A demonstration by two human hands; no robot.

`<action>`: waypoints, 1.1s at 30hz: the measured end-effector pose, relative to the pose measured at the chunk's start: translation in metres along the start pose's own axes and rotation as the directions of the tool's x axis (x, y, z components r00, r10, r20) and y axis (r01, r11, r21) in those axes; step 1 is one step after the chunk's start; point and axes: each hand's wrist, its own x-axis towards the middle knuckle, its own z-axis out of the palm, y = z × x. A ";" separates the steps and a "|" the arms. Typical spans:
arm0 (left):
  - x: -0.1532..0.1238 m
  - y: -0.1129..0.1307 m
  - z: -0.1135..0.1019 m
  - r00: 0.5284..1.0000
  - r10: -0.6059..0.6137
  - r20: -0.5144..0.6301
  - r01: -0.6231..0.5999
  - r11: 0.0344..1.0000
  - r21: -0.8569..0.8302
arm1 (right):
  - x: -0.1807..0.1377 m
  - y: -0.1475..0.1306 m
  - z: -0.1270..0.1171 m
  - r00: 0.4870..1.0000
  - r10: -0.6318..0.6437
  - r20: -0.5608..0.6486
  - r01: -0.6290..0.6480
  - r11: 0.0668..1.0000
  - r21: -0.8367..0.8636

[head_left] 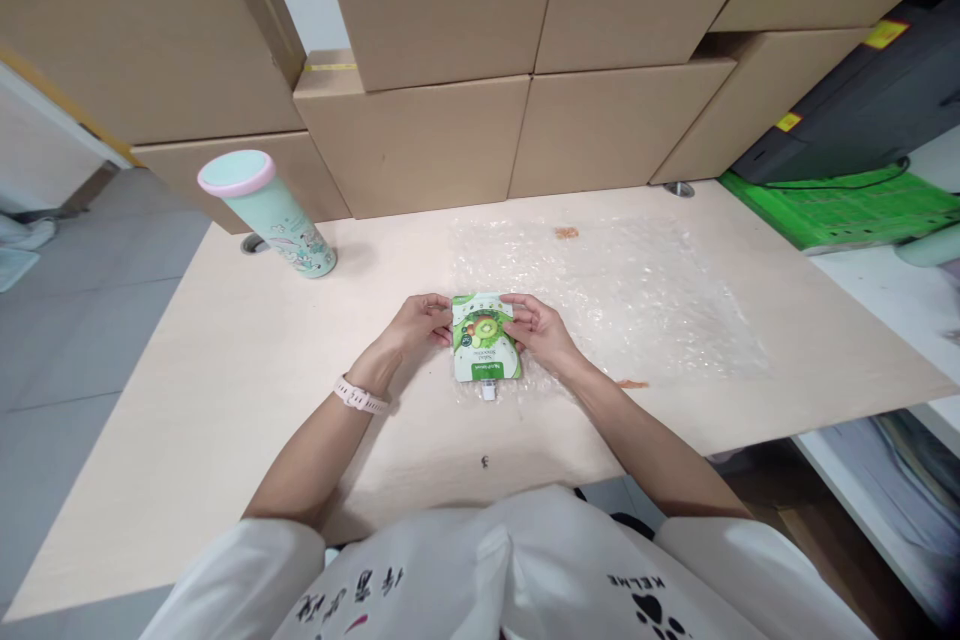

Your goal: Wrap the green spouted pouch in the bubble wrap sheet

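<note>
A small green and white spouted pouch [485,348] with a kiwi picture lies flat on the pale wooden table [225,380], its white cap pointing toward me. My left hand [418,322] pinches its upper left corner, a white watch on that wrist. My right hand [537,328] grips the upper right edge with curled fingers. The pouch rests on the near left corner of a clear bubble wrap sheet [630,290].
A mint tumbler [271,212] with a pink lid stands at the table's back left. Stacked cardboard boxes [442,135] wall off the far edge. A green mat [847,205] and a dark case [862,110] sit to the right. Small brown tape scraps [567,233] lie on the bubble wrap.
</note>
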 end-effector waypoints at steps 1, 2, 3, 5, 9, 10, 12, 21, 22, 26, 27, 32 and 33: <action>0.000 0.000 0.000 1.000 0.000 0.002 0.000 1.000 0.003 | 0.000 0.001 0.000 1.000 -0.004 -0.002 0.004 1.000 -0.013; 0.000 0.000 0.000 1.000 0.000 0.004 0.000 1.000 0.008 | 0.001 0.001 0.000 1.000 -0.010 -0.007 0.009 1.000 -0.027; 0.000 0.001 -0.001 1.000 -0.001 0.008 0.001 1.000 0.014 | 0.001 0.001 0.001 1.000 -0.016 -0.013 0.015 0.999 -0.045; -0.001 0.001 -0.001 1.000 -0.005 0.014 0.005 1.000 0.027 | -0.001 0.000 0.002 0.999 -0.035 -0.035 0.031 0.994 -0.107; -0.001 0.001 -0.001 1.000 -0.017 0.014 0.016 0.999 0.042 | -0.009 -0.007 0.006 0.958 -0.250 -0.142 0.140 0.837 -0.529; -0.001 0.001 0.000 1.000 -0.018 0.009 0.018 0.999 0.042 | -0.012 -0.009 0.006 0.935 -0.328 -0.139 0.164 0.743 -0.649; -0.001 0.001 0.000 1.000 -0.021 -0.002 0.021 0.999 0.037 | -0.017 -0.015 0.007 0.920 -0.390 -0.049 0.204 0.582 -0.787; -0.030 0.029 0.022 0.988 0.094 0.119 -0.086 0.994 -0.072 | -0.018 -0.027 0.003 0.956 -0.189 0.226 0.288 0.757 -0.586; -0.036 0.031 0.029 0.976 0.144 0.161 -0.140 0.989 -0.039 | -0.016 -0.026 0.001 0.959 -0.163 0.233 0.264 0.813 -0.518; -0.048 0.017 0.053 0.873 0.405 0.271 -0.461 0.867 0.189 | -0.009 -0.019 -0.013 0.976 -0.073 0.205 0.129 0.953 -0.274; -0.048 0.010 0.058 0.835 0.453 0.313 -0.532 0.810 0.247 | -0.008 -0.018 -0.018 0.982 -0.068 0.177 0.115 0.956 -0.271; -0.042 -0.025 0.074 0.726 0.520 0.450 -0.681 0.448 0.580 | -0.008 -0.024 -0.041 0.992 -0.118 -0.045 0.082 0.875 -0.477; -0.041 -0.028 0.076 0.719 0.519 0.462 -0.680 0.385 0.624 | -0.008 -0.026 -0.044 0.989 -0.123 -0.082 0.069 0.874 -0.482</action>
